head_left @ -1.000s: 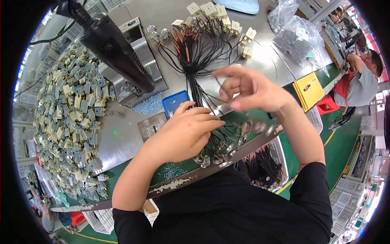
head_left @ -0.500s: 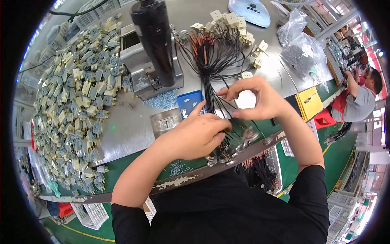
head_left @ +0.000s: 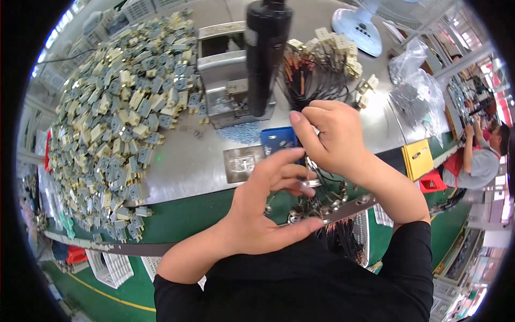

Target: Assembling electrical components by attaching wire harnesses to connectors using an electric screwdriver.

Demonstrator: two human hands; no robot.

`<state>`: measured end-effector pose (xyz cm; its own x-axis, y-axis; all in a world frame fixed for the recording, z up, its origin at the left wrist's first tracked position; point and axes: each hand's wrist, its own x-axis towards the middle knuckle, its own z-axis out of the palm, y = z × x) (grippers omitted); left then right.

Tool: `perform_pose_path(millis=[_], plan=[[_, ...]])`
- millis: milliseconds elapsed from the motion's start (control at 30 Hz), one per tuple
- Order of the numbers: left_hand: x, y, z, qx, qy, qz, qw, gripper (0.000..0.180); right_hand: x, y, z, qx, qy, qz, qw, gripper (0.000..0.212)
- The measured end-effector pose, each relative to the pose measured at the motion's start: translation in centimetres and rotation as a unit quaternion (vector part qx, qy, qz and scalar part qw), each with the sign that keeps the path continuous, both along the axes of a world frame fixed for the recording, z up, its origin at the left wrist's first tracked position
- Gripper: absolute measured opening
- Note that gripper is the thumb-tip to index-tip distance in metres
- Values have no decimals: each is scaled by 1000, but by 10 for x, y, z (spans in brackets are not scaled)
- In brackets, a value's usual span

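My right hand is closed in a fist around a bundle of black wires, just below where the wires fan out. Their far ends carry orange-brown tips and cream plastic connectors. The near ends hang toward the bench edge and bear shiny round metal fittings. Beside these fittings my left hand is open, thumb and fingers spread wide. One metal piece lies close to its fingertips; contact cannot be made out. Behind my hands is a blue tray, partly covered, with small pale parts in it.
A large heap of grey and cream connectors fills the left. A metal machine with a black cylinder stands behind light-blue screws and a metal plate. Rightward are a fan base, plastic bags, a yellow notebook and a co-worker.
My right hand has gone from loosely curled beside the wires to closed around their bundle. My left hand has come off the wires, lower, with fingers spread. The whole view has shifted.
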<state>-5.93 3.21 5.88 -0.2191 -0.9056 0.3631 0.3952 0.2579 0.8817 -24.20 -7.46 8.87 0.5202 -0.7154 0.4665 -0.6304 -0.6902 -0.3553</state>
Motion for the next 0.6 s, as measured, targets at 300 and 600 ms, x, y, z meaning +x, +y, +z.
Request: perform_pose_path(millis=[300, 600], plan=[[60, -24, -5, 224, 5, 25, 974, 38, 20, -25, -21, 27, -30, 292, 956, 14], [89, -41, -51, 272, 191, -92, 939, 25, 38, -35, -23, 165, -86, 301, 935, 13]])
